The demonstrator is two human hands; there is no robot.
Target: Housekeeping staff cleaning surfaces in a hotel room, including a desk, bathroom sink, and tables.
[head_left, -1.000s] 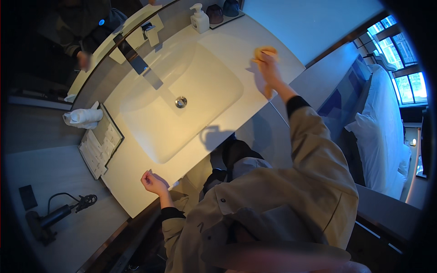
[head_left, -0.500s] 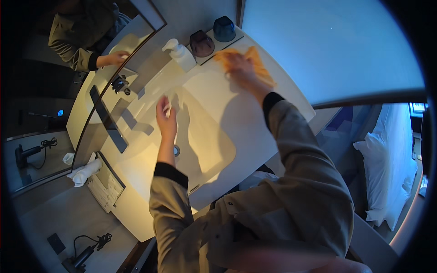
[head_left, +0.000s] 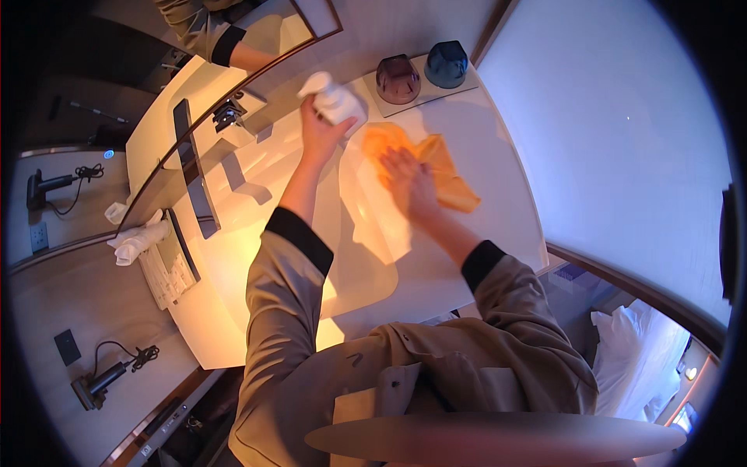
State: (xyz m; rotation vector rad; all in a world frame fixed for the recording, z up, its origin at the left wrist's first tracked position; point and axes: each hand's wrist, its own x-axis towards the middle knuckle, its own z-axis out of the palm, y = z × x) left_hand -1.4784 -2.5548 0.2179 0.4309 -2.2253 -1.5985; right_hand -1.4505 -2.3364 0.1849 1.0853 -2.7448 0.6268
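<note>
My left hand (head_left: 320,134) is wrapped round a white pump bottle (head_left: 336,103) at the back of the white washbasin counter (head_left: 482,167). The bottle is tilted; its base is partly hidden. To the right, my right hand (head_left: 409,180) lies flat on a spread orange cloth (head_left: 442,167), fingers stretched out and pressing it to the counter. Behind the cloth, a purple glass (head_left: 398,79) and a blue glass (head_left: 447,64) stand upside down on a pale tray (head_left: 424,97).
The sink basin (head_left: 342,257) lies below my left forearm, with a faucet (head_left: 243,179) at its left. A mirror (head_left: 93,78) runs along the left wall. A rolled white towel (head_left: 142,237) and a black hair dryer (head_left: 101,383) are at the left. A frosted panel (head_left: 615,132) borders the right.
My left hand has moved from above the basin to the pump bottle and taken hold of it. My right hand and the cloth have shifted nearer, away from the glasses. The view has turned somewhat.
</note>
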